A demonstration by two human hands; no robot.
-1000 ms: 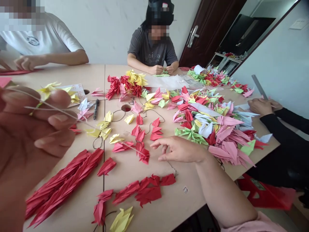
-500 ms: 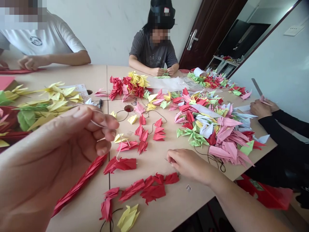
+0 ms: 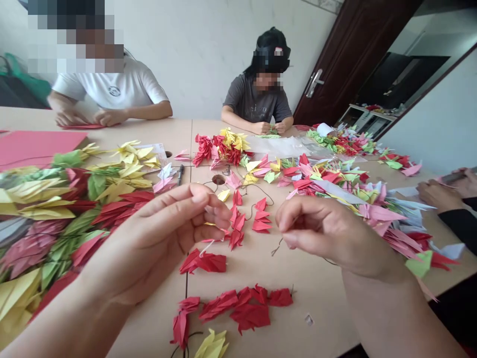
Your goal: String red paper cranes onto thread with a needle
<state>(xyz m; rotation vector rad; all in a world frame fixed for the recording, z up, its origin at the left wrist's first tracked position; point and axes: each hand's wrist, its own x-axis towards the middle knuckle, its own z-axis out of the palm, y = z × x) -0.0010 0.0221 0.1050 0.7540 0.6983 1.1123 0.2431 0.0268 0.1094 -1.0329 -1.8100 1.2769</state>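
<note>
Near pale walls [image 3: 186, 64], a table [image 3: 313, 286] bears folded paper [image 3: 251, 316].

Left hand [image 3: 167, 223] — loosely curled, right hand [image 3: 326, 229] — pinched

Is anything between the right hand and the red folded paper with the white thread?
Nothing solid visible: bare tabletop shows between the right hand and the red folded paper. Only a thin dark strand shows right beside the fingers.
</note>
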